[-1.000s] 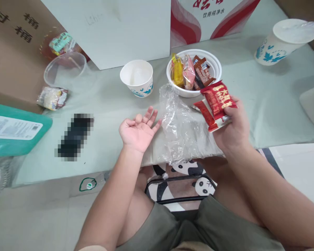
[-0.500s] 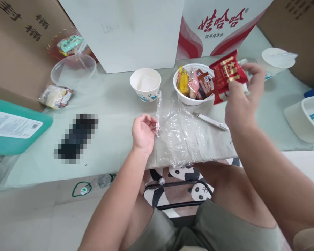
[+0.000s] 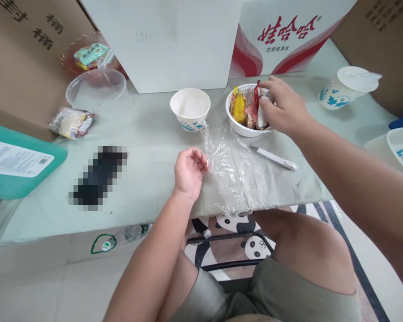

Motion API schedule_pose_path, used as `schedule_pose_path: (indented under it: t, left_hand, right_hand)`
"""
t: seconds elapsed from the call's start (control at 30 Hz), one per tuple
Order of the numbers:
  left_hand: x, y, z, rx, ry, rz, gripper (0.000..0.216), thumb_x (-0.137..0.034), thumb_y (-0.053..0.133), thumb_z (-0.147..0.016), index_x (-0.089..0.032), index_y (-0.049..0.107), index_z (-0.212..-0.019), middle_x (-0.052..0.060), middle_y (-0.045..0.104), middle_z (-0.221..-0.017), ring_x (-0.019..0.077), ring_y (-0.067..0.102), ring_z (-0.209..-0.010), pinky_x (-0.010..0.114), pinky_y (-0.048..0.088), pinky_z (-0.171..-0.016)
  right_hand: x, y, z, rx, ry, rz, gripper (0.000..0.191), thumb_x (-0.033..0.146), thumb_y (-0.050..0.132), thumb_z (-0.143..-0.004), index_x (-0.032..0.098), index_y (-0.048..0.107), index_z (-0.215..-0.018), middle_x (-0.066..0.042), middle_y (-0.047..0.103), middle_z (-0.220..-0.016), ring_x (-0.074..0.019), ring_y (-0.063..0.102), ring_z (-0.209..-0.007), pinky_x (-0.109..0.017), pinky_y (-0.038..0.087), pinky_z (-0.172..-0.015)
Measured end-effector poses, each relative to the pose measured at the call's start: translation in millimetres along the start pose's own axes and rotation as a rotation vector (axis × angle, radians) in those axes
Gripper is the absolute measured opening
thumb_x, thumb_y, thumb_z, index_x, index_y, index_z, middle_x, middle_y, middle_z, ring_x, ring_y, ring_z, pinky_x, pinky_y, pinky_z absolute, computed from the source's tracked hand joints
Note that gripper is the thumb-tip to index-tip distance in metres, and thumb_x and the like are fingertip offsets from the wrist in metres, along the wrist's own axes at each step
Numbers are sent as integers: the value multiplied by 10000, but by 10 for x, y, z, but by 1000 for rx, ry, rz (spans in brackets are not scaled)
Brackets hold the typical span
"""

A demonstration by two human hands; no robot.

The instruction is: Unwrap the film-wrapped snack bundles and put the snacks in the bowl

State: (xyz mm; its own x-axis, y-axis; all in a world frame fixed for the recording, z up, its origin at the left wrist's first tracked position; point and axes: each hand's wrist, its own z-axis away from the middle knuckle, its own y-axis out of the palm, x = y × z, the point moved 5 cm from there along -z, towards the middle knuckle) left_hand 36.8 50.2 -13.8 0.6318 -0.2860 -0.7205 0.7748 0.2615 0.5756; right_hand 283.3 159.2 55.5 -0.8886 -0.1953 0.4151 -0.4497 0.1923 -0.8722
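My right hand [image 3: 284,111] reaches into a white bowl [image 3: 237,128] full of snack packets. Its fingers are pinched on a red snack packet [image 3: 255,102] standing upright among the others. A yellow packet [image 3: 239,106] lies at the bowl's left side. My left hand [image 3: 190,172] rests on the table with curled fingers, holding the left edge of a sheet of clear plastic film [image 3: 237,172]. The film lies spread in front of the bowl and hangs over the table edge. A white pen-like tool [image 3: 272,157] lies on the film's right side.
An empty paper bowl [image 3: 190,107] stands left of the snack bowl. A clear plastic tub [image 3: 96,87] and a wrapped snack [image 3: 71,123] sit far left, beside a teal box [image 3: 16,161]. A lidded paper cup [image 3: 347,86] stands right. Cardboard boxes [image 3: 289,31] line the back.
My right hand carried the red packet from near the table edge up and then down into the bowl. My left hand went from open, palm up, to curled on the film's edge.
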Motion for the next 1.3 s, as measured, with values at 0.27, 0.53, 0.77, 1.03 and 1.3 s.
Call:
schedule_pose_path:
  t: [0.27, 0.53, 0.77, 1.03, 1.3]
  left_hand:
    - [-44, -49, -14, -59, 62, -31, 273, -383, 555, -841, -194, 518, -649, -13, 466, -610, 90, 462, -512, 198, 405, -496]
    - [-162, -207, -85, -147, 245, -374, 343, -537, 699, -824, -225, 557, -814, 6, 521, -852, 118, 519, -736, 197, 453, -574]
    - [-127, -222, -102, -83, 88, -655, 224, -18, 577, -747, -207, 564, -867, -9, 628, -871, 87, 612, -682, 197, 500, -586]
    - [-303, -312, -115, -106, 252, -715, 312, 17, 468, -814, -243, 553, -966, -13, 661, -905, 75, 619, -562, 156, 370, -358]
    - [-428, -461, -192, -179, 424, -736, 223, -45, 496, -910, -246, 528, -1000, -7, 695, -958, 44, 521, -476, 176, 363, -386]
  right_hand:
    - [-32, 435, -122, 135, 29, 27, 486, 302, 447, -996, 303, 498, -1479, -73, 462, -1652, -353, 472, -1484, -677, 368, -1181]
    - [366, -129, 471, -257, -15, 21, 298, 279, 553, -935, 219, 601, -1223, -168, 655, -1330, -326, 579, -1305, -607, 364, -1173]
    - [427, 454, 1392, -88, 89, -246, 548, 379, 671, -809, 223, 534, -1317, -143, 686, -1202, -284, 691, -927, -481, 574, -793]
    - [306, 554, 1378, -1, 300, -363, 455, 224, 564, -788, 239, 568, -1243, -16, 699, -863, -172, 586, -580, -399, 530, -678]
    - [86, 615, 1453, -61, 446, -629, 386, 209, 570, -826, 287, 528, -1202, -26, 677, -928, -172, 652, -612, -358, 533, -572]
